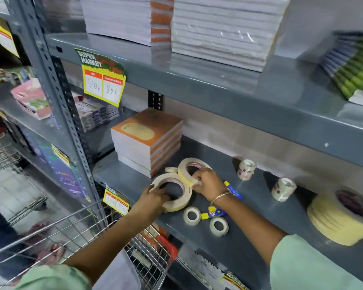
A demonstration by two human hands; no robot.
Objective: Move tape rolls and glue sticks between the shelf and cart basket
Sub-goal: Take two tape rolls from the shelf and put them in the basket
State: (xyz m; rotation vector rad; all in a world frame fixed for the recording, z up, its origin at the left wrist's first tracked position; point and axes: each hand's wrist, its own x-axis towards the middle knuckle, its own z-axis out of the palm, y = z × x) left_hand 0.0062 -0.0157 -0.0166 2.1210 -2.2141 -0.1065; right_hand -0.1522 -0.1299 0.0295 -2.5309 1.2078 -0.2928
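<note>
Left hand (155,198) gripping a flat tape roll (174,191) on the shelf (249,206), right hand (208,183) pinching a tilted tape roll (189,170) just beside, glue stick (214,213) below the right wrist

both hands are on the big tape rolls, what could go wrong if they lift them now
1. The right hand pinches a tilted masking tape roll only at its rim; that grip could slip and the roll might drop onto the shelf.
2. The left hand holds what looks like stacked rolls; the lower one may slide off.
3. The right wrist lies over the glue sticks, so pulling back could sweep them or the small tape rolls off the edge.
</note>
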